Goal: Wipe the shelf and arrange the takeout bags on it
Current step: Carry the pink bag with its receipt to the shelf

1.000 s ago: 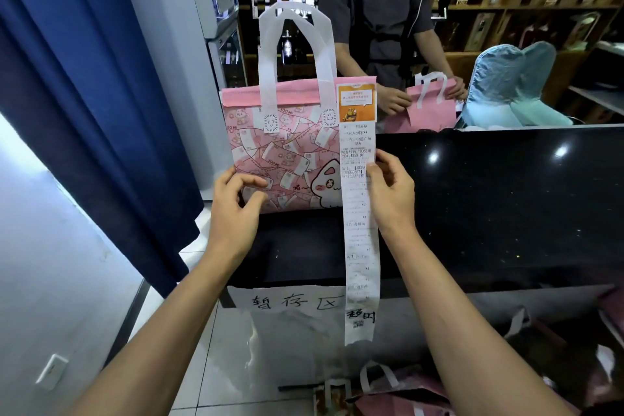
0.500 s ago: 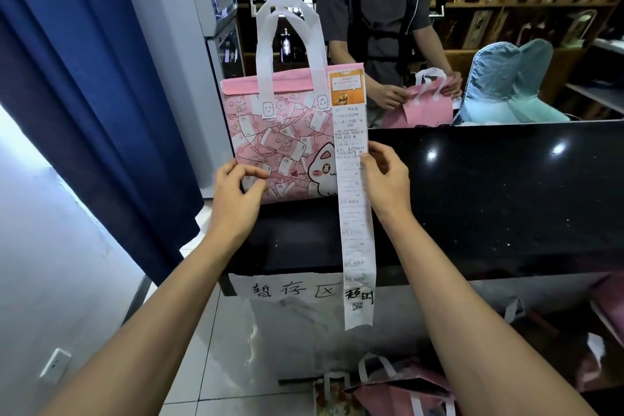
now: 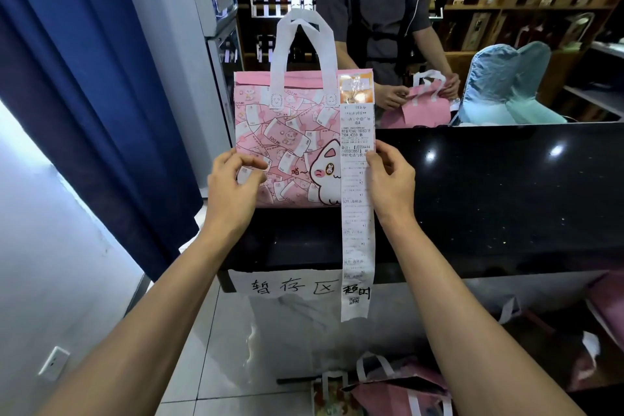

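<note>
A pink takeout bag (image 3: 287,145) with a cartoon cat and white handles stands upright at the left end of the black glossy shelf top (image 3: 489,196). A long white receipt (image 3: 358,230) is stuck to its right side and hangs down past the shelf's front edge. My left hand (image 3: 229,189) pinches the bag's lower left edge. My right hand (image 3: 393,182) grips the bag's right edge beside the receipt.
Behind the counter a person (image 3: 371,10) handles another pink bag (image 3: 425,108), next to a light blue insulated bag (image 3: 506,84). A handwritten paper label (image 3: 290,287) hangs under the shelf. More pink bags (image 3: 398,388) lie on the floor below. A blue curtain (image 3: 84,78) hangs at left.
Both hands stay on the bag's sides and the bag stays at the same spot on the shelf. My left fingers have closed into a pinch. The view shifted slightly.
</note>
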### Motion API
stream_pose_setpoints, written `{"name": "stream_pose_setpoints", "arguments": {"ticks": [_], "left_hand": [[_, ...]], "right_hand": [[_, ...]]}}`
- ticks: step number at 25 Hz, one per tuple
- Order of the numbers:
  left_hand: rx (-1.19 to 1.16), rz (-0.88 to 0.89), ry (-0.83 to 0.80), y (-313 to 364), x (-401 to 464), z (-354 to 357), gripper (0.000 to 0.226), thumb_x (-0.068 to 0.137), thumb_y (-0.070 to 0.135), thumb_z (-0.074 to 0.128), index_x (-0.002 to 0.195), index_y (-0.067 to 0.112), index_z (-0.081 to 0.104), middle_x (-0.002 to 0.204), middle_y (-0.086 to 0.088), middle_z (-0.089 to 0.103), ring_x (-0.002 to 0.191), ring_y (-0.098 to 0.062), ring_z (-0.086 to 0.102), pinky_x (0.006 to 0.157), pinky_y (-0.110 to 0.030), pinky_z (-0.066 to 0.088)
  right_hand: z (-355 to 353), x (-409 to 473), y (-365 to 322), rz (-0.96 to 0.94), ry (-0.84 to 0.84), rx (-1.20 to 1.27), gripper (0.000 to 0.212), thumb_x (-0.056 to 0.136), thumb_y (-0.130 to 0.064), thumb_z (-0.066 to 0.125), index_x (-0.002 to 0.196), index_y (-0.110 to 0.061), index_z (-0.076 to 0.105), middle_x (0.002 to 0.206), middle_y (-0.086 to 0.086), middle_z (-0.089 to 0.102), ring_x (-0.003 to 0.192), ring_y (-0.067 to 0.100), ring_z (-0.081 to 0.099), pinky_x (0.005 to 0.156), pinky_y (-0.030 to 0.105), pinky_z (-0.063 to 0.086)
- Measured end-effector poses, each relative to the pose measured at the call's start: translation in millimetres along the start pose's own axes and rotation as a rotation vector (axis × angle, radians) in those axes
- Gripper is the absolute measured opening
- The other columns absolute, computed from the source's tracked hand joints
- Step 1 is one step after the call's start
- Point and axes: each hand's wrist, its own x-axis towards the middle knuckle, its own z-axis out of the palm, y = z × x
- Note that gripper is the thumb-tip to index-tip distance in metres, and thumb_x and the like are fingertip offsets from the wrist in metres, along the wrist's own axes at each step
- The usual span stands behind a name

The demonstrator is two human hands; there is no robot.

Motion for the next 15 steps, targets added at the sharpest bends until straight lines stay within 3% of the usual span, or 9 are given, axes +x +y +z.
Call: {"name": "stream_pose_setpoints", "arguments": {"ticks": [3, 7, 11, 15], "left_hand": [[0.0, 0.018, -0.014, 2, -1, -2, 0.014, 0.079, 0.03, 0.059, 0.087, 0.034, 0.07, 0.13, 0.012, 0.049, 0.132, -0.012, 0.046, 0.109, -0.046, 0.044], [-0.01, 0.049, -0.001, 9, -8, 3, 0.016, 0.09, 0.011, 0.062, 0.09, 0.026, 0.069, 0.136, 0.004, 0.046, 0.139, -0.014, 0.038, 0.103, -0.019, 0.034], [-0.057, 0.056, 0.007, -6, -21, 6, 0.012, 0.087, 0.019, 0.058, 0.09, 0.021, 0.069, 0.133, -0.001, 0.042, 0.137, -0.014, 0.037, 0.109, -0.033, 0.038], [-0.035, 0.02, -0.002, -15, -27, 10, 0.013, 0.09, 0.011, 0.061, 0.088, 0.021, 0.069, 0.13, -0.001, 0.041, 0.135, -0.014, 0.038, 0.102, -0.024, 0.037]], "right_hand": [[0, -2, -2, -0.021, 0.002, -0.006, 0.028, 0.096, -0.027, 0.063, 0.123, -0.024, 0.069, 0.105, -0.011, 0.074, 0.099, 0.002, 0.069, 0.088, 0.028, 0.058], [-3, 2, -10, -0.062, -0.008, 0.016, 0.028, 0.093, -0.019, 0.063, 0.12, -0.024, 0.068, 0.107, -0.008, 0.073, 0.101, 0.004, 0.069, 0.087, 0.026, 0.057], [-9, -5, 2, -0.056, -0.003, 0.001, 0.024, 0.094, -0.016, 0.064, 0.118, -0.017, 0.066, 0.106, -0.008, 0.072, 0.097, 0.002, 0.067, 0.083, 0.02, 0.055], [-10, -15, 18, -0.01, -0.035, -0.037, 0.024, 0.096, -0.023, 0.064, 0.119, -0.019, 0.063, 0.106, -0.011, 0.071, 0.098, -0.001, 0.067, 0.082, 0.02, 0.056]]}}
